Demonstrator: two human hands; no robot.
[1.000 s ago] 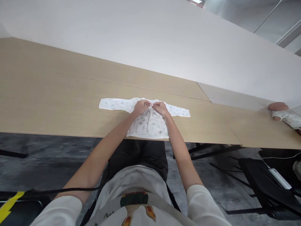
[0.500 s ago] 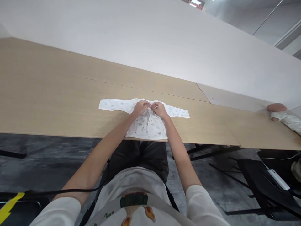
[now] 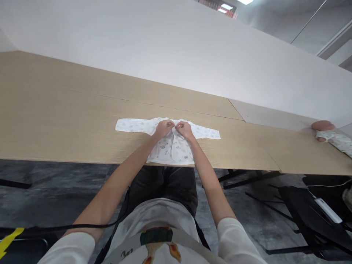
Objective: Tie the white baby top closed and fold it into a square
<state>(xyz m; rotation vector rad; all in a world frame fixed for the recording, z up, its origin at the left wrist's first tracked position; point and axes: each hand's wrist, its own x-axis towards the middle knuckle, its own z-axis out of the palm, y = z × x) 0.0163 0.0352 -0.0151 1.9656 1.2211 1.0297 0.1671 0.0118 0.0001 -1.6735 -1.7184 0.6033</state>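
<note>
A small white baby shirt [image 3: 181, 149] with a scattered print lies spread on the table, sleeves stretched out to both sides and its hem near the front edge. At the neckline, my left hand [image 3: 165, 128] pinches the fabric with closed fingers. Close beside it, my right hand [image 3: 184, 129] also pinches the shirt at the top of the front opening. The fingertips nearly meet, and the small bit of cloth or fastening between them is too small to make out. Below the hands, the curved front edge runs down the middle of the shirt.
The long wooden table [image 3: 68, 124] runs along a white partition [image 3: 137, 40]. A doll [image 3: 323, 126] in patterned cloth lies at the far right. Below right stands a black chair [image 3: 299, 205] with a white power strip [image 3: 328, 210] on it. A black cable [image 3: 82, 226] crosses my left arm.
Both hands stay at the shirt's neckline, their fingers shifting slightly. The whole view has tilted a little; the shirt lies as before.
</note>
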